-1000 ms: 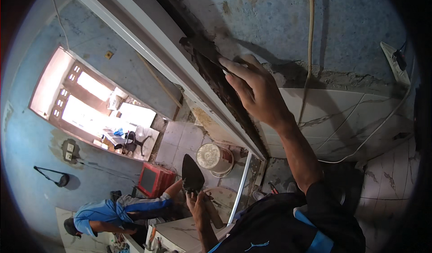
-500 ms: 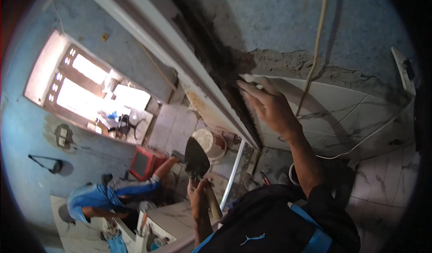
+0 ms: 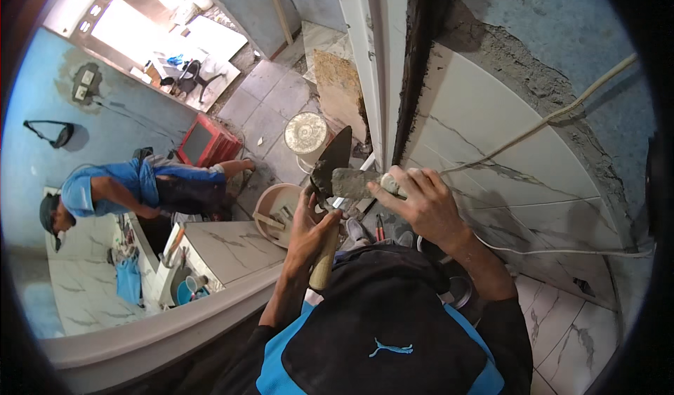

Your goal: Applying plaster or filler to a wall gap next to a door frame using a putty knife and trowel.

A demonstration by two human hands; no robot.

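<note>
My left hand (image 3: 307, 232) is closed round the neck and wooden handle of a pointed trowel (image 3: 335, 155), its dark blade tilted upward in front of me. In my right hand (image 3: 430, 209) is a small putty knife (image 3: 352, 183) with a pale handle. Its blade is coated in grey mortar and reaches to the trowel's face; whether the two touch I cannot tell. Beyond them stands a white door frame (image 3: 385, 79). A dark, rough joint (image 3: 415, 65) runs between this frame and the marbled wall tiles (image 3: 484, 135).
A pale cable (image 3: 547, 119) crosses the tiles. On the left, a person in blue (image 3: 119, 191) bends over a tiled counter (image 3: 235, 247). A lidded bucket (image 3: 307, 134), a basin (image 3: 277, 209) and a red box (image 3: 209, 146) stand on the floor beyond my left hand.
My right hand has come down from the joint beside the frame, bringing the putty knife to the trowel. The trowel has risen slightly rightward in view. My view has turned.
</note>
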